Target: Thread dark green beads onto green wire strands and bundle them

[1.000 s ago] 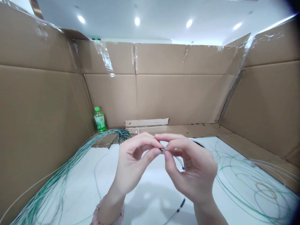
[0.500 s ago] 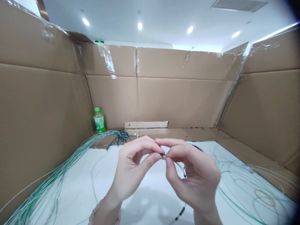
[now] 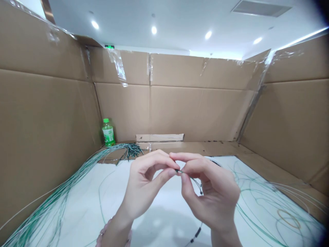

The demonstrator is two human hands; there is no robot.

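My left hand [image 3: 150,183] and my right hand [image 3: 210,192] meet fingertip to fingertip over the white surface [image 3: 159,206]. Between my left thumb and index finger is the dark end of a thin green cord. My right thumb and index finger pinch the same cord just beside it. Thin strands [image 3: 197,183] run from there under my right palm, with small dark beads [image 3: 201,192] on them. Lower down hangs a strand with a dark bead section [image 3: 197,232].
Long green threads [image 3: 69,180] with dark knotted ends lie at the left. More loose green threads [image 3: 264,206] and a yellowish ring [image 3: 288,219] are at the right. A green bottle [image 3: 108,133] stands at the back left. Cardboard walls [image 3: 200,113] surround the surface.
My hands hold nearly the same pose. The dangling strand with dark beads has shifted slightly to the left, and the view has moved a little.
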